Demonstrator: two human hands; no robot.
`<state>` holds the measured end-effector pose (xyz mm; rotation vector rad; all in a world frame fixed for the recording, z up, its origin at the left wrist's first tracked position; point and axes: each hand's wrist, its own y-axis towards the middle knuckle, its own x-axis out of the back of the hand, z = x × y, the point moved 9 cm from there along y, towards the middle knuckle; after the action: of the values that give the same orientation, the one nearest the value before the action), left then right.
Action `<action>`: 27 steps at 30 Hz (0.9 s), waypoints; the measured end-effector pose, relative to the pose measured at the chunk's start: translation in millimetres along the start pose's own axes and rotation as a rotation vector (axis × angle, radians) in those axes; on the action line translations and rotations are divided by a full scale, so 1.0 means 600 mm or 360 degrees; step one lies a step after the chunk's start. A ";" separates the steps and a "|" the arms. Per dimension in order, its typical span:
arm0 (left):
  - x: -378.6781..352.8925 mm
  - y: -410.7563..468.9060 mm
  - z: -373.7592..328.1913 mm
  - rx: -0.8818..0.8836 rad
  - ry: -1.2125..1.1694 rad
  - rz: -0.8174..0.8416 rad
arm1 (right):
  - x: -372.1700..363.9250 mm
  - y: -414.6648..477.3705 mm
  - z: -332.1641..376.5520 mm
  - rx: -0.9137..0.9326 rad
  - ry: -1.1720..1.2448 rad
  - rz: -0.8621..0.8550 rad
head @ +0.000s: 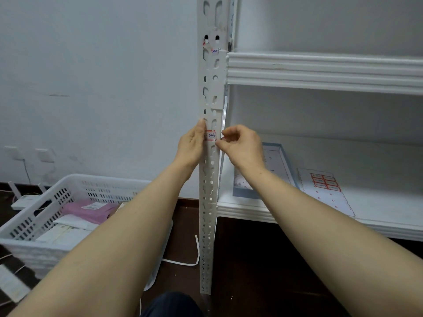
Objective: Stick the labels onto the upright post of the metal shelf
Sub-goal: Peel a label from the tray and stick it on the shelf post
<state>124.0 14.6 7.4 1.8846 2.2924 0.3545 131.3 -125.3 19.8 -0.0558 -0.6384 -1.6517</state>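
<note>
The white perforated upright post (211, 179) of the metal shelf runs up the middle of the view. A small red-bordered label (210, 135) marked "503" lies on the post's front face at mid height. My left hand (191, 146) lies flat against the post's left side, its fingers straight and its fingertips at the label's left edge. My right hand (241, 145) is at the post's right edge with curled fingers, thumb and fingertips pinching the label's right end. Higher up, another label (214, 50) with handwriting sticks to the post.
A sheet of red-bordered labels (326, 183) and a blue-edged box (270, 170) lie on the lower white shelf (377, 211). A second shelf (320, 69) sits above. A white plastic basket (45, 220) with packets stands on the dark floor at left. Wall sockets (43, 155) are low on the left wall.
</note>
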 end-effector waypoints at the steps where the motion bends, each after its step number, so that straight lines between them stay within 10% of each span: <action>1: -0.001 0.000 0.001 0.0002 -0.0034 0.0016 | -0.005 0.003 -0.006 -0.0069 0.0077 0.0028; 27: -0.005 -0.002 0.010 0.0008 -0.0177 0.0075 | -0.037 -0.006 -0.032 -0.0194 0.0767 -0.0002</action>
<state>125.1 11.6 1.4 1.9123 2.1827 0.2434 138.4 -113.3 -6.3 0.2489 -0.1709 -1.6243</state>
